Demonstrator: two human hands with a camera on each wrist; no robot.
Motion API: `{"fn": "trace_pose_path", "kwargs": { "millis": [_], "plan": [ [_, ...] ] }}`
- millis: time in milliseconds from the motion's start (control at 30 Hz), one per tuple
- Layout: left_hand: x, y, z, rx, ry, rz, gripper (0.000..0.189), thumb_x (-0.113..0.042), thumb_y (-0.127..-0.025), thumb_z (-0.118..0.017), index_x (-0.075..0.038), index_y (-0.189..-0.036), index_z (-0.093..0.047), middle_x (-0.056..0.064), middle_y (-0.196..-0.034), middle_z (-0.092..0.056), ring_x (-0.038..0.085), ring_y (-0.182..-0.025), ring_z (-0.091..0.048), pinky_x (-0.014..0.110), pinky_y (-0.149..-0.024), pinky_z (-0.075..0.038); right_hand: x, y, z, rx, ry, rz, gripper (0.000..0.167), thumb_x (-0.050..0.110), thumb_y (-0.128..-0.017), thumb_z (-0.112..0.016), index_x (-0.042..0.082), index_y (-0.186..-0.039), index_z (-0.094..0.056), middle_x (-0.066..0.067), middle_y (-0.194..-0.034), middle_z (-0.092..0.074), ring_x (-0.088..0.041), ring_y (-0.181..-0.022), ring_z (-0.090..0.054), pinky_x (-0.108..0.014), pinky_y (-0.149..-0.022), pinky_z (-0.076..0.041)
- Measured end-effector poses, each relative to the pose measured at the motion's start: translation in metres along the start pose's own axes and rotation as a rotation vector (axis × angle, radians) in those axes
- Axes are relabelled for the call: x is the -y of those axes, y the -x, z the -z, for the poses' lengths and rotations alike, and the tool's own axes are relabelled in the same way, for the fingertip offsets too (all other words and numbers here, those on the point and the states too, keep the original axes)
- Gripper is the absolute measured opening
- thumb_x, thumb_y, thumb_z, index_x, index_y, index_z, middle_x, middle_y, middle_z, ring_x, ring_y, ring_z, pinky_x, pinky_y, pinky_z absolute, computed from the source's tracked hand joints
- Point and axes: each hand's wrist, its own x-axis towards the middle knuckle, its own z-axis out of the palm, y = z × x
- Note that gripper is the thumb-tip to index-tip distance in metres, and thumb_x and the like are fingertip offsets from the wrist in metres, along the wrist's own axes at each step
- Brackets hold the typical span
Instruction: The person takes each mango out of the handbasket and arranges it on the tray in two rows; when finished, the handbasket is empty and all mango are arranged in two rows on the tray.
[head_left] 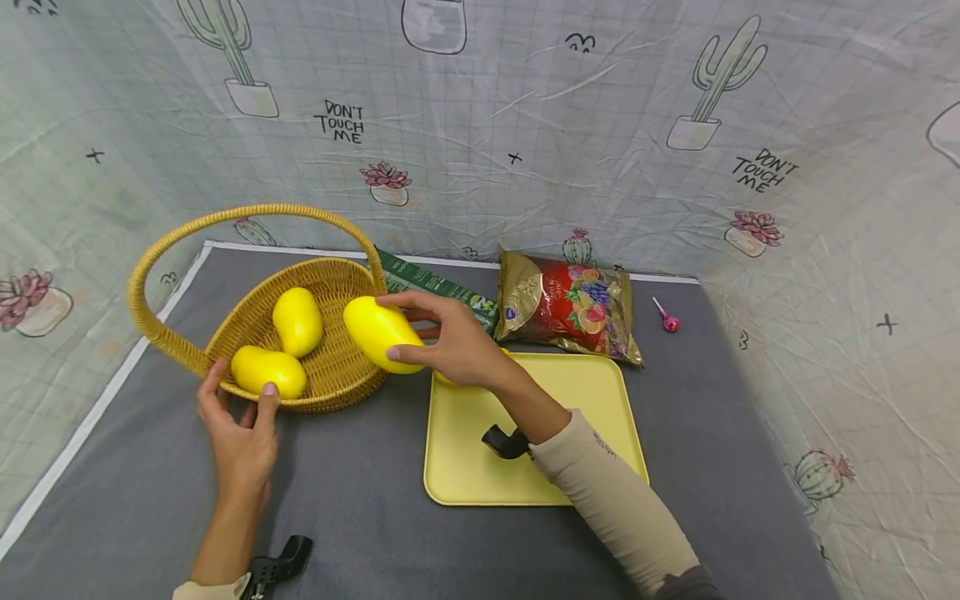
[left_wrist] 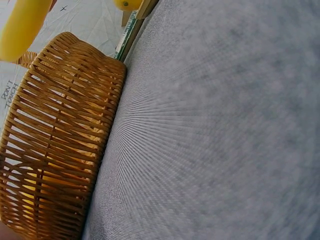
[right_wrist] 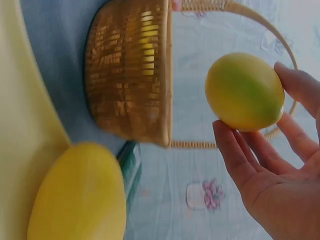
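My right hand (head_left: 465,342) pinches a yellow mango (head_left: 375,333) between thumb and fingers, over the right side of a wicker basket (head_left: 330,403). The right wrist view shows this mango's green-tinged end, clear above the basket rim. With thumb and fingers, my left hand (head_left: 240,442) grips the basket's near-left rim. Inside the basket lie two mangoes, one toward the back (head_left: 297,322) and one near the left hand (head_left: 268,372). Another mango (right_wrist: 80,195) rests on the yellow tray (head_left: 480,467); the right hand mostly hides it in the head view.
The basket's tall handle (head_left: 277,210) arches over it. Behind the tray lie a green box (head_left: 468,302) and a gold and red candy bag (head_left: 558,304), with a pink lollipop (head_left: 669,322) to the right. A printed cloth (head_left: 480,108) hangs behind the grey table surface (head_left: 360,508).
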Motion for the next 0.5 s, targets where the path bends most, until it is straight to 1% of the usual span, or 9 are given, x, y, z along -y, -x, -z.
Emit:
{"fn": "trace_pose_path", "kwargs": {
  "millis": [233,333,500],
  "plan": [
    [0.0,0.001,0.0,-0.006,-0.013,0.017,0.071,-0.017,-0.106,-0.064,-0.037,-0.164,-0.027,-0.008,-0.171,-0.016,0.021,-0.164,-0.014,0.054,-0.133,-0.019,-0.01,0.022,0.026,0.02,0.019,-0.03,0.057,0.016,-0.094,-0.083,0.021,-0.147,-0.064,0.002,-0.149,-0.062,-0.026,-0.133,-0.062,-0.048,-0.112,-0.053],
    [-0.001,0.001,0.0,-0.004,-0.015,0.021,0.071,-0.017,-0.106,-0.063,-0.037,-0.164,-0.027,-0.008,-0.171,-0.015,0.021,-0.164,-0.014,0.054,-0.133,-0.019,-0.015,0.032,0.037,0.032,0.016,-0.043,0.057,0.015,-0.093,-0.083,0.021,-0.146,-0.065,0.002,-0.149,-0.062,-0.026,-0.134,-0.062,-0.05,-0.112,-0.053],
    [-0.002,0.001,0.0,-0.002,-0.025,0.014,0.071,-0.017,-0.106,-0.063,-0.037,-0.164,-0.026,-0.008,-0.171,-0.016,0.021,-0.164,-0.014,0.055,-0.133,-0.02,-0.021,0.049,0.056,0.036,0.026,-0.07,0.057,0.014,-0.093,-0.084,0.022,-0.146,-0.065,0.002,-0.147,-0.063,-0.022,-0.134,-0.061,-0.05,-0.11,-0.054]
  ]
}}
